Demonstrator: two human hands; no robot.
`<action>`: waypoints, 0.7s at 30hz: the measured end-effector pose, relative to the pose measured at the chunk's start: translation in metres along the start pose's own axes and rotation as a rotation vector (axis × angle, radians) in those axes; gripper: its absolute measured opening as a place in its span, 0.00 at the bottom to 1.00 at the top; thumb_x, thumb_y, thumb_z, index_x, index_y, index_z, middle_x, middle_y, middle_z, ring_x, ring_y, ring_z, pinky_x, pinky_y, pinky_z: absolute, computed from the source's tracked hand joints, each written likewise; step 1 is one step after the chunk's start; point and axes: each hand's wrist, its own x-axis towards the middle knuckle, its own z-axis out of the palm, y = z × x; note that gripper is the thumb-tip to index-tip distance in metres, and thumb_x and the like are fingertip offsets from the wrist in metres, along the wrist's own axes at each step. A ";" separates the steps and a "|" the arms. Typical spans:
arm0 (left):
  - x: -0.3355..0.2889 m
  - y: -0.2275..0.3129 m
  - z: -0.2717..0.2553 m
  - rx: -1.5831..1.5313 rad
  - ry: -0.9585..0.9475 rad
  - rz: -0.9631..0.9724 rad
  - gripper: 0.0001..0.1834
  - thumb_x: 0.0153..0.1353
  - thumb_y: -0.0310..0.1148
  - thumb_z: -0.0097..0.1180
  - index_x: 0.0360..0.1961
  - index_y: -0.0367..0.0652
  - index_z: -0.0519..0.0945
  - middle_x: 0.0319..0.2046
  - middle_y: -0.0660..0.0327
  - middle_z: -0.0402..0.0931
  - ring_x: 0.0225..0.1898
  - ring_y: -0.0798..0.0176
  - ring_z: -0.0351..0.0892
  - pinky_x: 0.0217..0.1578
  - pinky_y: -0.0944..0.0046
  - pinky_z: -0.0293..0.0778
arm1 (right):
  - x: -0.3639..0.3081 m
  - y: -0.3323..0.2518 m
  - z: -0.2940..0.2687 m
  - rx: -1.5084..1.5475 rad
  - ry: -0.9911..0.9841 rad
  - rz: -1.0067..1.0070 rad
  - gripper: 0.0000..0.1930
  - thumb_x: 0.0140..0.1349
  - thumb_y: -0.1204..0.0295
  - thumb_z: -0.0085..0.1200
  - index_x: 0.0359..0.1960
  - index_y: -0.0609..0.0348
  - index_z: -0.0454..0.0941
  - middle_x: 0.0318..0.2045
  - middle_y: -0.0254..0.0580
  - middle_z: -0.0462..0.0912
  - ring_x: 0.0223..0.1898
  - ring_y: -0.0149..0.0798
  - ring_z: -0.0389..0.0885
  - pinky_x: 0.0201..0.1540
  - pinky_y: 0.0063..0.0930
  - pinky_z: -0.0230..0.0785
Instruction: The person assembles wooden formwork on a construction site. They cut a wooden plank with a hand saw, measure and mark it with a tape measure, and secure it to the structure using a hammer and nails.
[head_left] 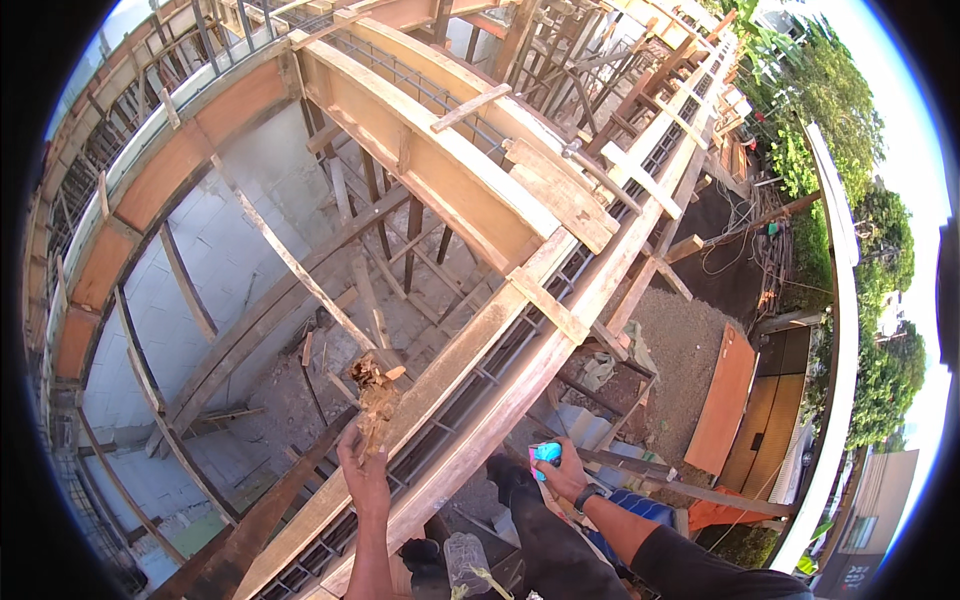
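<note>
My left hand (362, 462) is raised beside the wooden beam formwork (470, 345), its fingers closed on the lower end of a crumpled brown paper-like piece (378, 402). The top of that piece is ragged and darker. On the other side of the formwork, my right hand (566, 474) is wrapped round a small bright blue and pink object (544, 458); its exact kind is too small to tell. A dark watch (590, 494) sits on my right wrist. Steel reinforcing bars (487, 377) run inside the formwork between my hands.
A short wooden cleat (548, 305) crosses the formwork top. Ahead, a loose board (562, 190) and a metal pipe (603, 182) lie over it. Both sides drop to lower ground, with timber props at left and a gravel heap (680, 345) at right. A clear plastic container (467, 562) is near my legs.
</note>
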 end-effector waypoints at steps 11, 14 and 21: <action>0.022 -0.068 0.110 0.697 -0.493 0.052 0.39 0.54 0.42 0.73 0.61 0.32 0.70 0.61 0.44 0.68 0.63 0.44 0.68 0.63 0.50 0.67 | 0.178 -0.032 -0.056 1.057 -0.164 0.250 0.27 0.63 0.55 0.51 0.56 0.62 0.70 0.39 0.50 0.81 0.31 0.45 0.82 0.30 0.39 0.74; 0.046 -0.057 0.159 0.873 -0.464 0.170 0.42 0.52 0.42 0.73 0.63 0.33 0.68 0.64 0.41 0.63 0.67 0.40 0.61 0.68 0.47 0.60 | 0.197 -0.036 -0.076 1.438 -0.272 0.234 0.27 0.63 0.51 0.48 0.53 0.61 0.74 0.40 0.47 0.82 0.30 0.45 0.82 0.29 0.38 0.75; 0.114 -0.066 0.231 1.146 -0.296 0.318 0.58 0.47 0.49 0.75 0.73 0.41 0.54 0.73 0.39 0.49 0.73 0.35 0.48 0.72 0.36 0.46 | 0.261 -0.006 -0.124 1.291 -0.139 0.204 0.23 0.66 0.58 0.51 0.56 0.61 0.72 0.43 0.45 0.82 0.35 0.43 0.85 0.29 0.36 0.77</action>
